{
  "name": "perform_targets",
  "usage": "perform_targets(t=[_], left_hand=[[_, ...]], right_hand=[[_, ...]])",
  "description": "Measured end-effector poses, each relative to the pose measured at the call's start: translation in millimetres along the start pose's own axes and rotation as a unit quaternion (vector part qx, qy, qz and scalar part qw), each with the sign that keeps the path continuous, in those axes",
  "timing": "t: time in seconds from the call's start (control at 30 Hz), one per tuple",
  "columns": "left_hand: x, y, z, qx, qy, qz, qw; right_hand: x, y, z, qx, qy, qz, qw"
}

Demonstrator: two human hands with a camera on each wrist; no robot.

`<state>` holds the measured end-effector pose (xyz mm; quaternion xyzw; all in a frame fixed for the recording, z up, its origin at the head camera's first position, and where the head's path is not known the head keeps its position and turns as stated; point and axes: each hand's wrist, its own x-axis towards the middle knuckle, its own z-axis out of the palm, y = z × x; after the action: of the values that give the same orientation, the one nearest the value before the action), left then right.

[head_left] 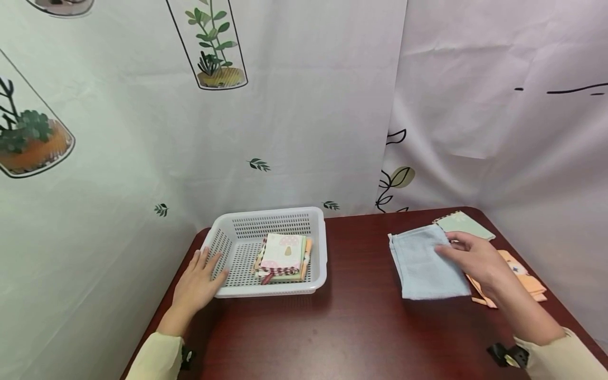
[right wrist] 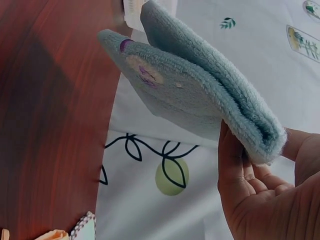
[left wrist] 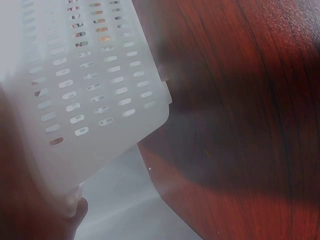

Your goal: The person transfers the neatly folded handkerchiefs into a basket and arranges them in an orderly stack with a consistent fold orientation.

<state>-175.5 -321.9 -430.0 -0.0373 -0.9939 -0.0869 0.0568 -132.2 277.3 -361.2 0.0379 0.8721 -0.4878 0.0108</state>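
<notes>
Up in our right hand [head_left: 475, 259] we pinched the blue cloth [head_left: 427, 268], our left hand [head_left: 196, 284] spread across the white basket [head_left: 267, 291]!

This is a screened-off corner, in what kind of building cannot be told: white fabric hangings printed with green plants [head_left: 313, 116] enclose a dark red, wood-grained surface [head_left: 351, 332] on three sides.

Head view forward, wrists close, table [head_left: 309, 338] shared
</notes>
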Motion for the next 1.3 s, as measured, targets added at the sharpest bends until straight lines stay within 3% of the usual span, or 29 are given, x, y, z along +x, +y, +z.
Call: perform_targets(t=[0.27, 0.6, 1.03, 1.3], left_hand=[[0.5, -0.5, 0.9, 0.004, 0.002, 0.000, 1.0000], [0.1, -0.9, 1.0, 0.000, 0.001, -0.002, 1.0000], [0.3, -1.8, 3.0, -0.001, 0.006, 0.000, 1.0000], [0.0, -1.1, 2.7, -0.001, 0.006, -0.001, 1.0000]], right_hand=[[2.0, -7.5, 8.9, 0.038, 0.003, 0.000, 0.9993], [4.5, -16.4, 17.7, 0.022, -0.004, -0.008, 0.9997], [9.5, -26.0, 34.2, 0.098, -0.010, -0.021, 0.9949], [11.5, -34.9, 41.0, 0.115, -0.012, -0.024, 0.9930]])
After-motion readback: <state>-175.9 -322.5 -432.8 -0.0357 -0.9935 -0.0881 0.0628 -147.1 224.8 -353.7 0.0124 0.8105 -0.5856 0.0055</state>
